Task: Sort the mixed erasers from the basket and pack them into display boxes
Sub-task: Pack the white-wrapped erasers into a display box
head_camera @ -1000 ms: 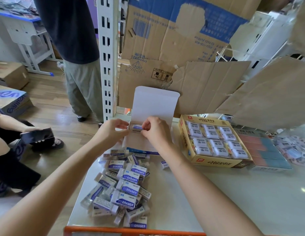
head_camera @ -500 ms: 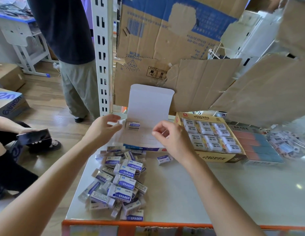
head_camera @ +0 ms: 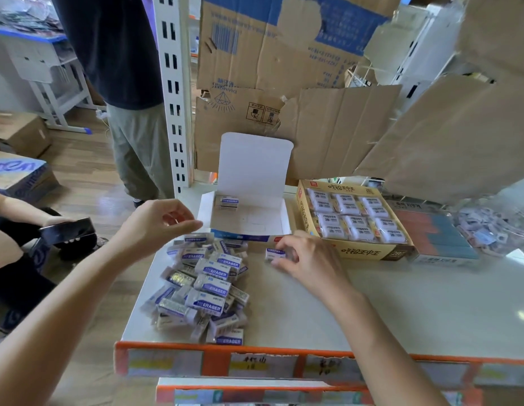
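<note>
A white display box (head_camera: 272, 221) with its lid raised stands at the back of the shelf. One stack of blue-and-white erasers (head_camera: 228, 203) sits in its far left corner. A heap of loose blue-and-white erasers (head_camera: 206, 284) lies in front of the box. My right hand (head_camera: 306, 257) pinches a single eraser (head_camera: 274, 254) lying on the shelf just right of the heap. My left hand (head_camera: 158, 222) hovers above the heap's far end with loosely curled fingers and holds nothing.
A yellow display box (head_camera: 369, 253) full of wrapped white erasers stands to the right, then a box of red and blue erasers (head_camera: 436, 235) and a clear bag of small items (head_camera: 489, 227). Cardboard sheets (head_camera: 336, 127) rise behind. A person stands at left beyond the shelf post (head_camera: 174, 98).
Both hands left the white box after setting erasers in its far left corner. My right hand dropped to the shelf and took hold of a single eraser; my left hand drew back.
</note>
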`<move>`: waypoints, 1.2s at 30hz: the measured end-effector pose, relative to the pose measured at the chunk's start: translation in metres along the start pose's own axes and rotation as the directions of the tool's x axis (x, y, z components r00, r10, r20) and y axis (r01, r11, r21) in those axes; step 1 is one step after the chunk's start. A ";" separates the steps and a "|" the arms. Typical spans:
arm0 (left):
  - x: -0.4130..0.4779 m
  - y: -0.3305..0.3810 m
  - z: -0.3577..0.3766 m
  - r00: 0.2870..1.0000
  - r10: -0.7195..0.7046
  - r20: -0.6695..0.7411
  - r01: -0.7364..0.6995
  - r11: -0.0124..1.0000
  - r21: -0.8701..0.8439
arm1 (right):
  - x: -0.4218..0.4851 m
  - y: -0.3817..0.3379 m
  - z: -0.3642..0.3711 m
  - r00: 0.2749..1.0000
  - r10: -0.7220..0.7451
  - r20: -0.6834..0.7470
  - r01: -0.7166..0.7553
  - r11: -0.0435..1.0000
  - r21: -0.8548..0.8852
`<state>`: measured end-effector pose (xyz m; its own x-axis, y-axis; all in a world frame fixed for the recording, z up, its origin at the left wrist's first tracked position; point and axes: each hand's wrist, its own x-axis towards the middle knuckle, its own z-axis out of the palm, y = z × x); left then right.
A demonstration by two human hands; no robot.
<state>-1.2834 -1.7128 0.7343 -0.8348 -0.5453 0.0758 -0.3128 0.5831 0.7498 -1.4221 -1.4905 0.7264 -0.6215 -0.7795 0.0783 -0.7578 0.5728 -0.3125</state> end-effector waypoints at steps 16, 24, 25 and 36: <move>-0.020 0.033 0.001 0.995 -0.040 0.092 0.072 0.921 -0.383 | 0.003 -0.032 -0.012 0.945 -0.087 -0.317 0.246 0.826 0.507; -0.031 0.061 0.014 0.953 -0.075 0.292 0.246 0.755 -0.608 | 0.006 -0.046 -0.021 0.888 -0.291 -0.356 0.419 0.832 0.364; -0.031 0.063 0.015 0.946 -0.100 0.309 0.288 0.696 -0.657 | 0.005 -0.045 -0.021 0.893 -0.289 -0.345 0.411 0.836 0.363; -0.026 0.066 0.021 0.977 -0.065 0.203 0.191 0.689 -0.700 | 0.008 -0.046 -0.026 0.995 0.012 -0.101 0.081 0.505 0.859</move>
<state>-1.2918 -1.6477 0.7677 -0.8871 -0.4488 -0.1079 -0.0578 -0.1239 0.9906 -1.3970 -1.5164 0.7661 -0.6471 -0.7434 0.1695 -0.2625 0.0086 -0.9649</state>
